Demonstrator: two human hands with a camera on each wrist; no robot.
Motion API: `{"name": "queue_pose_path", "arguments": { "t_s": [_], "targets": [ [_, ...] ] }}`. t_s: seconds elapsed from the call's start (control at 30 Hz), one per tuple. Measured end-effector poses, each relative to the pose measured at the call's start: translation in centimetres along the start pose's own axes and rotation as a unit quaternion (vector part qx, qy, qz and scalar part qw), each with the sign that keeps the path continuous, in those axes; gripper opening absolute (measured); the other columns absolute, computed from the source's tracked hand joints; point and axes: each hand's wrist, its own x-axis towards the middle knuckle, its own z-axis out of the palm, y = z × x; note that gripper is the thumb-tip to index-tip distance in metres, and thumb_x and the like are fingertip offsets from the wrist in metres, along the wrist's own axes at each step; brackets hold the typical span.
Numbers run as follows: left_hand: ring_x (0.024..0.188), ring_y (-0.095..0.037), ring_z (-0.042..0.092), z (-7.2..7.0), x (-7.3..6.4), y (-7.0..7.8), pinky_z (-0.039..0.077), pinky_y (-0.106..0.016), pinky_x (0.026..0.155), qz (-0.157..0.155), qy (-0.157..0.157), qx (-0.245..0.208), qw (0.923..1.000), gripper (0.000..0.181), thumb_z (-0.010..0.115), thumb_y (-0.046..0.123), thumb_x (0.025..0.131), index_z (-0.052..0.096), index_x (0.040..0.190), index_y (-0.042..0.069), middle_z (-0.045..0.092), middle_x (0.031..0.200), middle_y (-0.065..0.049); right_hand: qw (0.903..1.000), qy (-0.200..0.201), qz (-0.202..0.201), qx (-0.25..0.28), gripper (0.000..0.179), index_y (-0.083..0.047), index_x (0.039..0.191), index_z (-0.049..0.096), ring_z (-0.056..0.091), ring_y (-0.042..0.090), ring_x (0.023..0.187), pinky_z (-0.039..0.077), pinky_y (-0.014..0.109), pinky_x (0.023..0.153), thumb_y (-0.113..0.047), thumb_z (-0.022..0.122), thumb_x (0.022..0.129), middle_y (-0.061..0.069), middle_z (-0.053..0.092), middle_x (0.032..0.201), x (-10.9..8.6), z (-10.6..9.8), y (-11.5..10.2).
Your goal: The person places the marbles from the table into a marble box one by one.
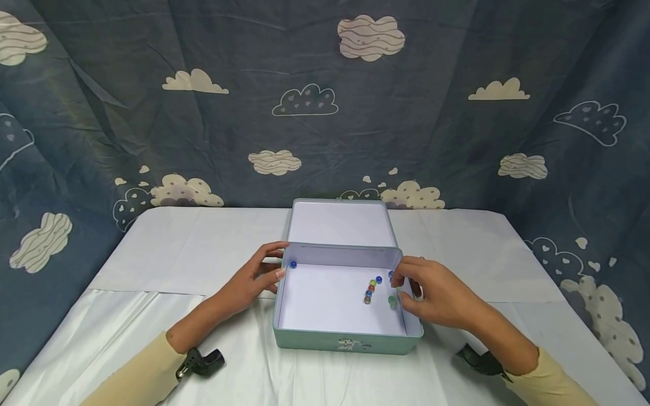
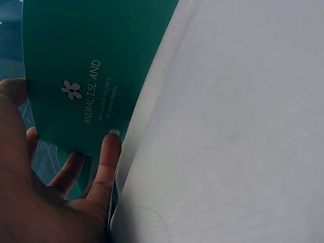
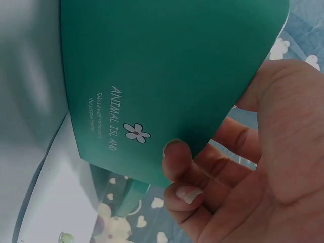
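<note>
A shallow green tin box with a white inside stands mid-table. My left hand touches its left wall, with the index finger at the rear corner of the rim and the thumb against the side. Printed lettering shows beside these fingers in the left wrist view. My right hand is over the right wall, thumb and index finger apart among the marbles. Near them lie a green marble and a blue marble. In the right wrist view, other fingers hang curled outside the wall.
A short row of coloured marbles lies on the box floor, left of my right hand. One blue marble sits by the rear left corner. Behind the box lies a white-lined lid. A white cloth covers the table.
</note>
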Motion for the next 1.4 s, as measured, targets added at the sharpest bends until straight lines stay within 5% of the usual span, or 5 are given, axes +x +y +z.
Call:
{"name": "queue_pose_path", "arguments": {
  "t_s": [0.27, 0.7, 0.93, 1.2, 1.4],
  "targets": [
    [0.137, -0.043, 0.055, 0.0, 0.1, -0.2, 0.061, -0.041, 0.085, 0.000, 0.002, 0.004, 1.0000, 0.055, 0.057, 0.028, 0.111, 0.035, 0.162, 0.031, 0.039, 0.156, -0.021, 0.9982, 0.058, -0.015, 0.000, 0.029, -0.023, 0.098, 0.071, 0.058, 0.011, 0.075, 0.050, 0.022, 0.060, 0.003, 0.076, 0.085, -0.013, 0.064, 0.098, 0.0, -0.3, 0.3],
    [0.138, -0.045, 0.054, -0.1, 0.0, -0.1, 0.062, -0.040, 0.085, -0.003, 0.000, -0.005, 1.0000, 0.058, 0.059, 0.027, 0.111, 0.035, 0.162, 0.033, 0.039, 0.157, -0.021, 0.9878, 0.148, 0.045, -0.014, 0.026, -0.016, 0.104, 0.072, 0.057, 0.015, 0.074, 0.049, 0.024, 0.062, 0.005, 0.070, 0.088, -0.002, 0.067, 0.098, 0.4, -0.8, 3.7],
    [0.138, -0.042, 0.055, -0.1, 0.0, 0.1, 0.062, -0.042, 0.085, -0.005, 0.000, -0.005, 1.0000, 0.058, 0.059, 0.027, 0.110, 0.034, 0.162, 0.036, 0.039, 0.158, -0.017, 0.9876, 0.127, 0.088, -0.027, 0.025, -0.008, 0.114, 0.073, 0.060, 0.020, 0.077, 0.050, 0.029, 0.066, 0.002, 0.071, 0.091, 0.005, 0.069, 0.107, 0.4, -0.6, 6.5],
    [0.138, -0.041, 0.055, -0.2, 0.1, 0.1, 0.061, -0.041, 0.085, -0.003, 0.000, 0.000, 1.0000, 0.058, 0.059, 0.027, 0.111, 0.034, 0.163, 0.034, 0.040, 0.157, -0.018, 0.9864, 0.050, 0.156, -0.010, 0.040, -0.004, 0.131, 0.069, 0.059, 0.023, 0.085, 0.051, 0.029, 0.066, -0.004, 0.075, 0.091, 0.013, 0.064, 0.122, 0.3, -0.3, 8.6],
    [0.139, -0.043, 0.054, -0.2, 0.0, 0.0, 0.061, -0.040, 0.085, -0.006, -0.001, -0.003, 1.0000, 0.057, 0.059, 0.027, 0.111, 0.035, 0.163, 0.033, 0.039, 0.158, -0.020, 0.9866, 0.019, 0.161, -0.016, 0.043, -0.003, 0.135, 0.068, 0.057, 0.021, 0.084, 0.051, 0.030, 0.066, -0.006, 0.077, 0.093, 0.016, 0.064, 0.124, 0.3, 0.4, 9.4]
  ]
}}
